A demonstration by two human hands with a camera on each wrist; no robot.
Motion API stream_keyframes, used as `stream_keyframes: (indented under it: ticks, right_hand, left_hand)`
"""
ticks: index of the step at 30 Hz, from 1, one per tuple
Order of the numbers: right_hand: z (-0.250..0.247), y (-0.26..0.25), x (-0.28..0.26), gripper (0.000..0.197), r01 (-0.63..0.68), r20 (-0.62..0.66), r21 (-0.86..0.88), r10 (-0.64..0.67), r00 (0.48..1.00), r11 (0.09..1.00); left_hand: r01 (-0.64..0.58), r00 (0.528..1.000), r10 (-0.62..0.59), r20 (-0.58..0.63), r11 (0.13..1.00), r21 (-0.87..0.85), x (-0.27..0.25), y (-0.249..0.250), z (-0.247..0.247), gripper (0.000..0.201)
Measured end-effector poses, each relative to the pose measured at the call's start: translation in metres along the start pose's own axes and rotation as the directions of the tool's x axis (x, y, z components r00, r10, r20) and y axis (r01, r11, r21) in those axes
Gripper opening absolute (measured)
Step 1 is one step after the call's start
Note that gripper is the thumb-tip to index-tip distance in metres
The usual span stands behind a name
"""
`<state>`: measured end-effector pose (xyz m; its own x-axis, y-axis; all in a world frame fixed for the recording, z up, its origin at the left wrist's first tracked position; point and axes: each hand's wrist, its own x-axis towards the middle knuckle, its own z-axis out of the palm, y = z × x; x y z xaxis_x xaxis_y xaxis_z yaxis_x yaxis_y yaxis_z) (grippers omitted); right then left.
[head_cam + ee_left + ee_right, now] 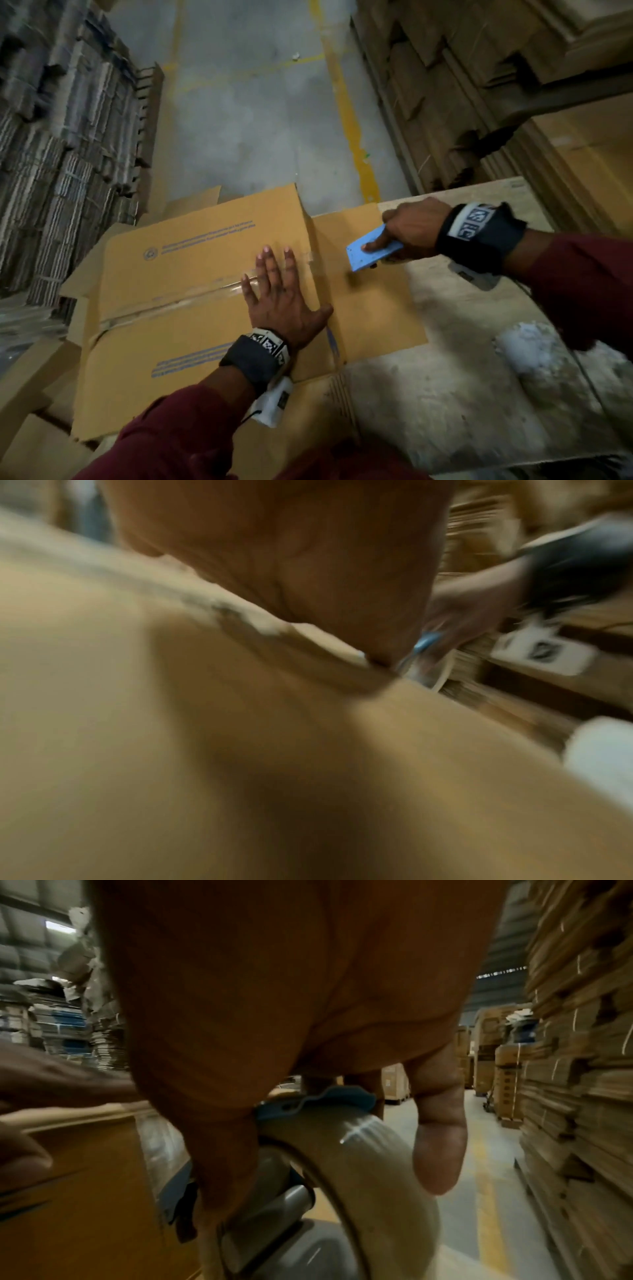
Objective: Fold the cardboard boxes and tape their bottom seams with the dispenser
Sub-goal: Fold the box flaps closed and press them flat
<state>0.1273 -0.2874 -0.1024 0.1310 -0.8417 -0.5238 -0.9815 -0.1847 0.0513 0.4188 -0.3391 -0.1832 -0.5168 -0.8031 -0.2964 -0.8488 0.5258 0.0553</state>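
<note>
Head view. Folded cardboard box sits bottom-up at 9 o'clock of centre, resting on flat cardboard over a pale worktable. Clear tape runs along the centre seam and reaches the box's right edge. Left hand lies flat on the seam, fingers spread and straight, pressing the flaps down. Right hand at 3 o'clock of the box, fingers wrapped around the blue dispenser, which is just off the box edge and over the flat sheet. Stacked flat cardboard at 10 and 2 o'clock; concrete floor with a yellow line at 12.

Left wrist view. Blurred. Palm on the box panel; the right hand and a sliver of blue dispenser show at 2 o'clock.

Right wrist view. Fingers curled tight around the dispenser handle; tape roll at 6 o'clock, box side at 8 o'clock.

Handling, judged: the box is light and empty, stiff across its panels but springy at the flaps, so it wants a flat palm beside the seam. Tape is thin and clingy; keep it taut. Take the dispenser by the handle, clear of the blade end.
</note>
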Motion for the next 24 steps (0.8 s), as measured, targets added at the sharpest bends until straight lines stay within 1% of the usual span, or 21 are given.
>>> stream_keyframes:
  ticks: [2,3,5,7,10,12,13,14,16,18,19,21,22,24]
  right_hand:
    - [0.012,-0.008,0.016,0.053,0.004,0.041,0.075,-0.007,0.999,0.997]
    - [0.017,-0.014,0.025,0.054,0.014,0.049,0.1,-0.019,0.999,0.995]
    - [0.02,-0.026,0.044,0.053,0.01,0.045,0.118,-0.016,0.999,0.993]
    - [0.021,-0.036,0.062,0.051,0.001,0.034,0.146,-0.007,0.999,0.989]
    - [0.022,-0.043,0.077,0.05,-0.018,0.064,0.182,0.006,0.998,0.983]
    - [0.027,-0.046,0.081,0.044,-0.046,0.102,0.114,0.034,0.994,0.992]
    - [0.035,-0.046,0.084,0.044,-0.076,0.126,0.087,0.064,0.99,0.993]
    - [0.043,-0.046,0.085,0.046,-0.101,0.166,0.098,0.084,0.983,0.99]
    - [0.059,-0.04,0.084,0.046,-0.129,0.274,0.231,0.063,0.96,0.964]
    - [0.069,-0.029,0.081,0.05,-0.143,0.321,0.429,-0.003,0.947,0.892]
    - [0.071,-0.023,0.078,0.05,-0.162,0.322,0.513,-0.014,0.947,0.843]
    - [0.079,-0.016,0.077,0.047,-0.182,0.301,0.602,-0.009,0.954,0.778]
    - [0.083,-0.014,0.081,0.047,-0.187,0.288,0.616,0.003,0.958,0.765]
    - [0.09,-0.011,0.085,0.049,-0.21,0.269,0.626,0.046,0.962,0.751]
  left_hand:
    - [-0.111,0.991,0.116,-0.072,0.992,0.067,0.004,0.0,-0.008,0.12]
    - [-0.169,0.98,0.178,-0.089,0.98,0.106,0.006,0.0,-0.011,0.117]
    - [-0.247,0.964,0.262,-0.049,0.948,0.199,0.013,-0.002,-0.017,0.11]
    - [-0.281,0.957,0.29,0.005,0.92,0.273,0.019,-0.006,-0.022,0.104]
    - [-0.341,0.934,0.357,0.012,0.88,0.33,0.026,-0.007,-0.029,0.094]
    - [-0.384,0.918,0.393,0.048,0.854,0.351,0.031,-0.006,-0.033,0.09]
    - [-0.402,0.911,0.406,0.067,0.842,0.361,0.034,-0.005,-0.034,0.09]
    - [-0.419,0.903,0.422,0.08,0.827,0.374,0.035,-0.005,-0.036,0.09]
    - [-0.448,0.888,0.45,0.094,0.801,0.396,0.038,-0.004,-0.038,0.089]
    - [-0.496,0.861,0.496,0.115,0.767,0.408,0.043,-0.004,-0.039,0.086]
    - [-0.54,0.832,0.535,0.144,0.725,0.428,0.046,-0.002,-0.039,0.082]
    - [-0.632,0.762,0.596,0.251,0.601,0.49,0.05,0.007,-0.035,0.077]
    - [-0.653,0.745,0.595,0.3,0.563,0.507,0.049,0.013,-0.033,0.077]
    - [-0.658,0.746,0.569,0.346,0.55,0.514,0.044,0.025,-0.029,0.072]
